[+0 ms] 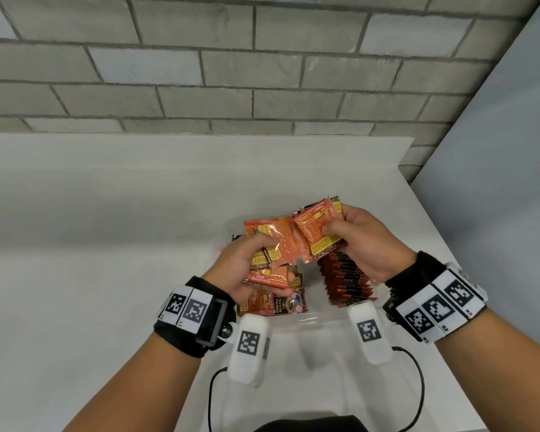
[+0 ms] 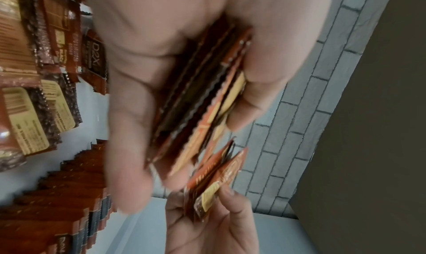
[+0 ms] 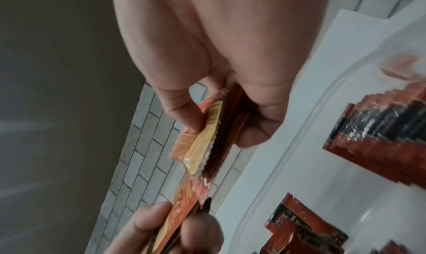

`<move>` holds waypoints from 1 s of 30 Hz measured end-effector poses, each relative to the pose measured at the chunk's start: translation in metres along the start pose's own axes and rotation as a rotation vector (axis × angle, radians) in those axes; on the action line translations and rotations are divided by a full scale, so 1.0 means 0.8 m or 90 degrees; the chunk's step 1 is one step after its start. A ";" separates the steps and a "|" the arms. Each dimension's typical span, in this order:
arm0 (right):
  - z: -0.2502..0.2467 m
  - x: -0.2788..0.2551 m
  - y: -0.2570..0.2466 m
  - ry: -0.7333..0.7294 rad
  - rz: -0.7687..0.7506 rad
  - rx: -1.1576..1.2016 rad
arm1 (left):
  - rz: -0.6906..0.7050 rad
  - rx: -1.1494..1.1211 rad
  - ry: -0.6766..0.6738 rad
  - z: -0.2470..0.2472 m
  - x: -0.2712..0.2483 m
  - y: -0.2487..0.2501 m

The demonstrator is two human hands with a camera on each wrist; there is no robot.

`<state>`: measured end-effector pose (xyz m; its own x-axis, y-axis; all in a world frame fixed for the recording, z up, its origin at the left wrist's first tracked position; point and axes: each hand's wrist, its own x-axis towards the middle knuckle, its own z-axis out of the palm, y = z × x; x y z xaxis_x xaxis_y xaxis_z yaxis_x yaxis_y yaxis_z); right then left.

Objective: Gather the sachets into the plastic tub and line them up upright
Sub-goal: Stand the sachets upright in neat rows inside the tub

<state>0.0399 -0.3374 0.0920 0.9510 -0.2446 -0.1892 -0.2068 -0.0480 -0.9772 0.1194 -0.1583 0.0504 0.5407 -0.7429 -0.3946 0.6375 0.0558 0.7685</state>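
Both hands hover over the clear plastic tub (image 1: 312, 321) on the white table. My left hand (image 1: 256, 263) grips a fanned stack of orange and brown sachets (image 1: 272, 254), seen edge-on as a stack (image 2: 202, 97) in the left wrist view. My right hand (image 1: 353, 238) pinches a smaller bundle of sachets (image 1: 317, 229) between thumb and fingers; the right wrist view shows that bundle (image 3: 207, 136). The two bundles touch in the middle. Inside the tub, a row of sachets (image 1: 346, 282) stands upright on the right, and loose sachets (image 1: 278, 302) lie flat on the left.
The white table (image 1: 106, 229) stretches left and back to a grey brick wall (image 1: 231, 73). A plain grey panel (image 1: 496, 151) rises at the right. Black cables (image 1: 418, 385) run from the wrist cameras near the table's front edge.
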 end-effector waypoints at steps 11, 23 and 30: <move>-0.007 0.008 -0.007 -0.043 -0.031 -0.191 | -0.021 0.018 -0.052 0.000 0.007 0.004; -0.003 0.000 0.011 -0.044 0.079 0.108 | 0.078 0.106 -0.034 -0.002 0.007 -0.003; 0.006 -0.004 0.021 -0.035 0.089 0.089 | 0.092 0.094 -0.029 0.010 0.006 -0.007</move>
<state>0.0350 -0.3325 0.0760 0.9274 -0.1859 -0.3246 -0.3069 0.1179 -0.9444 0.1141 -0.1673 0.0485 0.5933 -0.7640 -0.2537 0.4659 0.0688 0.8822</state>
